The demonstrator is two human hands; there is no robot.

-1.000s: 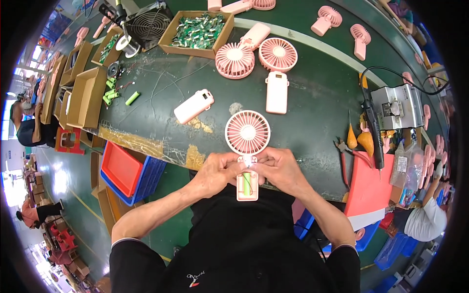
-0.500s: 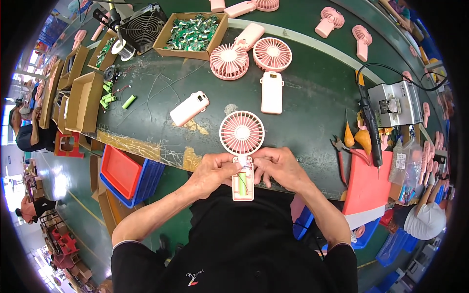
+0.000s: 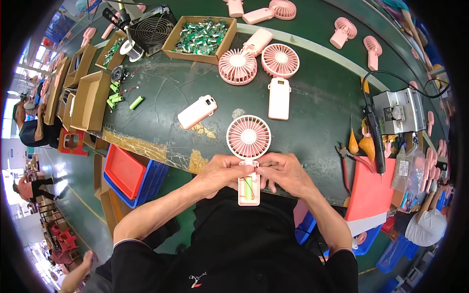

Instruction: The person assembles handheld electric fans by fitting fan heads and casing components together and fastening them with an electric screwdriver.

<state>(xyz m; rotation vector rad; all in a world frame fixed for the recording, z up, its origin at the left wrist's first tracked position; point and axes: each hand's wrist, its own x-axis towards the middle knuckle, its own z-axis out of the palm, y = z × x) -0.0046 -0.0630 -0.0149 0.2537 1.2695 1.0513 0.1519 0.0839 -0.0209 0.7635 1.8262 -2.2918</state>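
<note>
A pink handheld fan [image 3: 248, 137] is held upright at the table's front edge, its round grille pointing away from me. Its handle lies opened, showing a green battery cell [image 3: 249, 189] and a thin dark wire inside. My left hand [image 3: 221, 172] grips the handle from the left, the thumb pressed over its upper part. From the right, my right hand [image 3: 287, 175] pinches at the same spot below the grille, fingertips meeting the left thumb. Any small part between the fingertips is hidden. Beyond the fan lie two pink handle covers [image 3: 197, 112] [image 3: 279, 99].
More pink fans [image 3: 238, 66] lie at the back. A carton of green circuit boards [image 3: 201, 39], a solder spool [image 3: 131, 50] and loose green cells [image 3: 136, 102] are at left. Pliers [image 3: 345, 161], an electric screwdriver [image 3: 374, 127] and a red-pink sheet [image 3: 370, 190] lie right.
The whole view has shifted slightly, so the bench appears lower and to the right. My fingertips have drawn closer together over the handle's top. A passing person's arm now shows at lower left.
</note>
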